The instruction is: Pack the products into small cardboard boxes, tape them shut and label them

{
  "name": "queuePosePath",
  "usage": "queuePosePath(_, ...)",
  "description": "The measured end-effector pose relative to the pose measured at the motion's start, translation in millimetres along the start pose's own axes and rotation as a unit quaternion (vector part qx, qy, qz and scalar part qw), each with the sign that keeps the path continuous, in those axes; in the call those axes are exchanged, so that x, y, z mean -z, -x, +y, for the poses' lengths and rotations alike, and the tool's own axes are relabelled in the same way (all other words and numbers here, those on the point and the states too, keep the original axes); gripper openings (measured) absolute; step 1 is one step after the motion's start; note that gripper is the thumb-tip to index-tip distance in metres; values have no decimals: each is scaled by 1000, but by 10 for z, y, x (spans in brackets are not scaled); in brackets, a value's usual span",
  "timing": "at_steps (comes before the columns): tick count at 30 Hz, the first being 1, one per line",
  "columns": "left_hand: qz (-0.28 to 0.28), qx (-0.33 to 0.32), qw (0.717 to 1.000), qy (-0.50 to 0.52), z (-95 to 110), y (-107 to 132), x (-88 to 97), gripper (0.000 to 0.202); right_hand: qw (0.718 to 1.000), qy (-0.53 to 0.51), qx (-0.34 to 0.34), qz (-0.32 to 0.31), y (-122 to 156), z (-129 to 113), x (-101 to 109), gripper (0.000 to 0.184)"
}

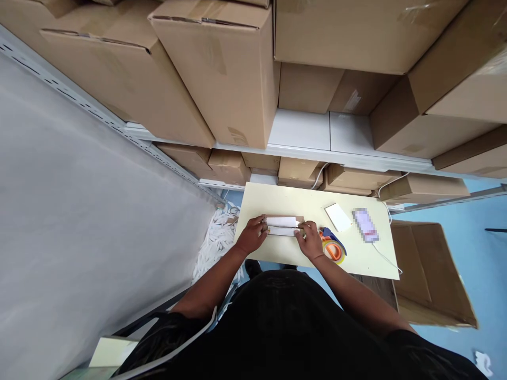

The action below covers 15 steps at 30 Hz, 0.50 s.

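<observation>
Presently, parcel: a small brown and white parcel (282, 226) lies near the front edge of the table (269, 198), between the two hands; I see an upper white strip (281, 221) and a lower white strip (282, 231), with a dark line between them.
Left hand: the left hand (252, 235) has its fingers bent on the left end, and I think it pinches there.
Right hand: the right hand (310, 241) pinches the right end, thumb at the lower strip.
Progress: the parcel is already placed and gripped at both ends; I judge it is not closed, because the dark line looks like a gap. How much is left, I cannot tell.
Tape: just beside the right hand are a yellow and orange tape roll (334, 250) and something blue.
Table's right part: a white box (338, 217), then a phone (366, 226) with a cable (386, 257).
Floor: paper scraps (214, 243) at left, an open carton (431, 269) at right.
Shelf: large cartons (209, 68) stand on the shelf (301, 126).
Writing: one pale label (352, 100) is on a rear carton, too small to read; the phone's screen is blurred, and I can read no brand.
</observation>
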<state>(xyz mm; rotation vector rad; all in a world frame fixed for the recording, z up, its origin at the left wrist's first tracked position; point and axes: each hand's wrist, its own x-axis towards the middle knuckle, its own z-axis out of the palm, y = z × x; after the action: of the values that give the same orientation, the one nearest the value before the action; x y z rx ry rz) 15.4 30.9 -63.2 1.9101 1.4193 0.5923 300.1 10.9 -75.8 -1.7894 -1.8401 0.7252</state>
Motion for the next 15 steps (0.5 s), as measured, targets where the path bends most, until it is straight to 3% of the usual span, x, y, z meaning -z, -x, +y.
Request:
queuePosePath(4, 31, 23, 999, -8, 18, -76, -46, 19, 999, 10, -49, 18, -92, 15, -81, 29)
queuePosePath(8, 62, 67, 995, -27, 128, -122, -111, 45, 995, 6, -91, 39, -165, 47, -191, 37)
queuePosePath(11, 34, 43, 995, -84, 259, -159, -184, 52, 996, 2, -81, 27, -189, 23, -223, 40)
queuePosePath(15, -42, -8, 993, -105, 419, -241, -308, 40, 999, 3, -50, -6, -184, 11, -87, 39)
